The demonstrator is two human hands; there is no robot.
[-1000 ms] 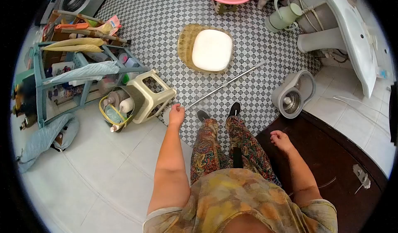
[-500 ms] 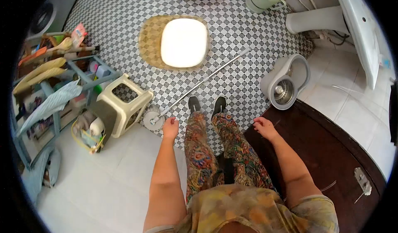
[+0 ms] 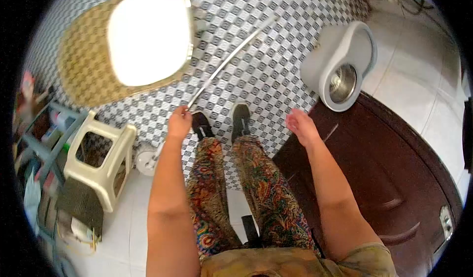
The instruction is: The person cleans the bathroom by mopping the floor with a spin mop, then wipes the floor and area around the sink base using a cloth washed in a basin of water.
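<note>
My left hand (image 3: 179,123) hangs over the tiled floor, fingers loosely curled, in front of the mop handle (image 3: 229,58); touching it or not is hard to tell. The handle slants across the patterned tiles, and its round mop head (image 3: 146,162) shows left of my forearm, beside the stool. With its fingers loosely bent and a little blurred, my right hand (image 3: 301,125) is in the air near the edge of the brown door panel (image 3: 364,178) and holds nothing. Beyond it stands a grey spin-mop bucket (image 3: 315,70) with a steel basket (image 3: 343,82).
A cream plastic stool (image 3: 103,134) stands at left, beside a blue-grey rack (image 3: 54,144) with mixed items. Upper left is an amber see-through rounded object (image 3: 81,55) with a bright white rounded top (image 3: 148,35). My shoes (image 3: 241,119) are just below the mop handle.
The view has moved closer to the floor and turned. My left hand now overlaps the mop handle in view; before, it was beside the mop head. The bucket and stool look larger.
</note>
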